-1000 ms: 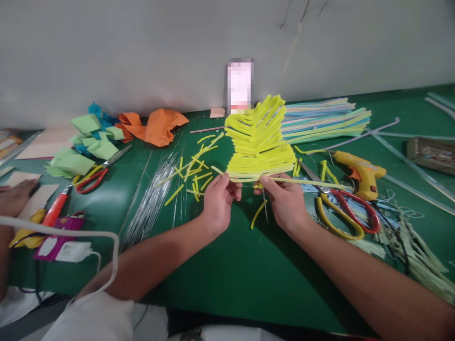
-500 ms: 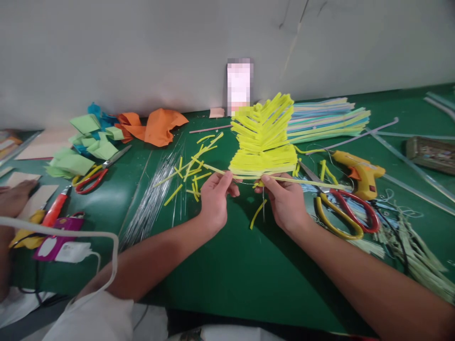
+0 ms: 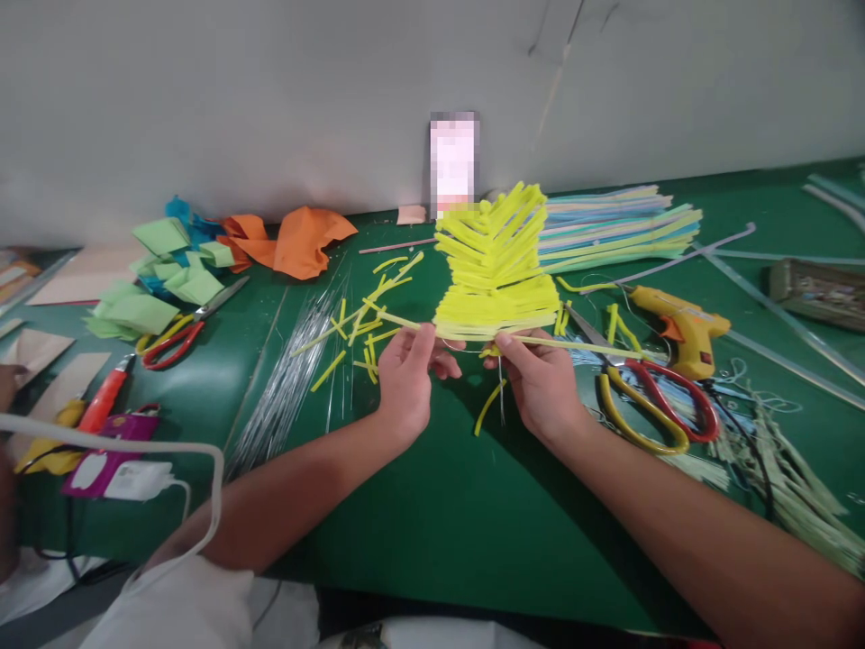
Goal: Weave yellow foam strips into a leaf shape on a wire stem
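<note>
A feather-like piece of bright yellow pipe cleaners (image 3: pixel 496 261) stands up in front of me, its rows slanting from a middle line. Along its lower edge lies a paler yellow pipe cleaner (image 3: pixel 574 345), whose ends stick out to both sides. My left hand (image 3: pixel 409 379) pinches this stem at the left corner between thumb and finger. Near the middle of the edge, my right hand (image 3: pixel 544 383) pinches the same stem. Thin wires (image 3: pixel 501 401) hang below the right fingertips. Beneath, a short yellow cutting (image 3: pixel 487 410) lies on the green table.
Scissors (image 3: pixel 645 406) and a yellow glue gun (image 3: pixel 682 329) lie to the right. Behind are bundled pastel pipe cleaners (image 3: pixel 622 230) and a phone (image 3: pixel 454 162). Wires (image 3: pixel 290 379) and yellow cuttings (image 3: pixel 371 315) lie left, near more scissors (image 3: pixel 182 338). A white cable (image 3: pixel 217 487) crosses my left arm.
The yellow piece has shifted slightly left, and my left fingers have opened a little below the stem. At the far left, another person's hand has drawn back toward the picture's edge.
</note>
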